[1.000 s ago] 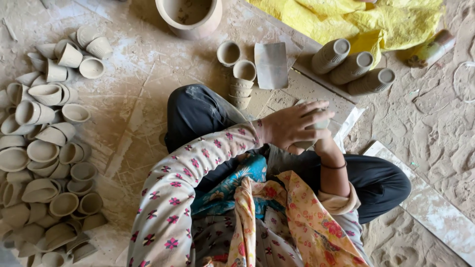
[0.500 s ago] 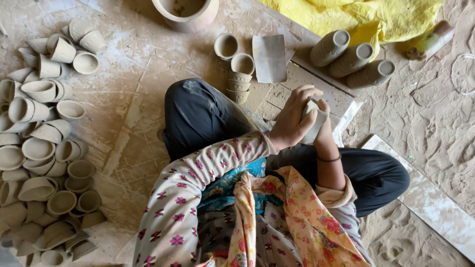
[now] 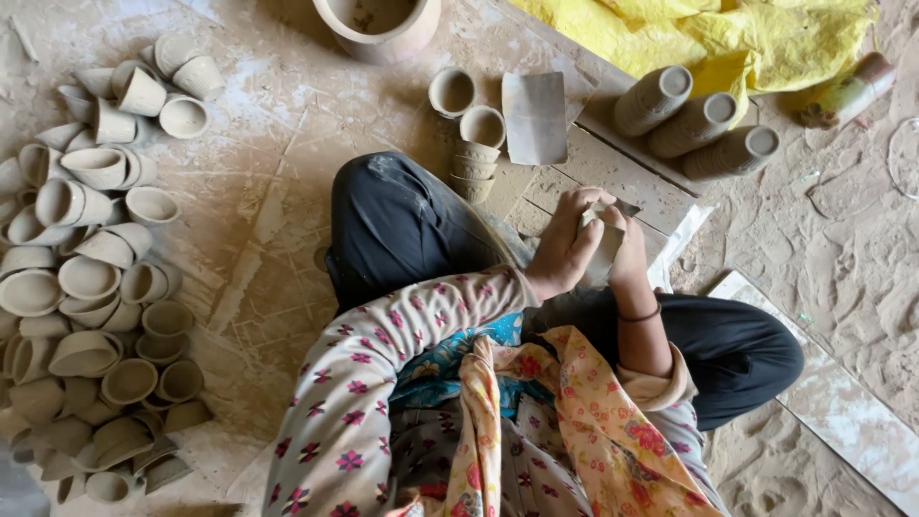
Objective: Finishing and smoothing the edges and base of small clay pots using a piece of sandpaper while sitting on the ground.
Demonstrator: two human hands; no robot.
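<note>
At twelve o'clock of our lap, a mostly hidden clay cup [image 3: 605,247] sits clasped between our left hand [image 3: 565,251] and right hand [image 3: 627,258], both curled shut round it.

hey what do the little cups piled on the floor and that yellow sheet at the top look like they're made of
The small cups look like unfired clay: matte, pale grey-brown, dusty, with no glaze or shine. The cup held between the left hand and right hand has the same dull look. The yellow sheet is probably thin plastic, judging by its sharp crinkles and slight sheen, though cloth can't be ruled out.
</note>
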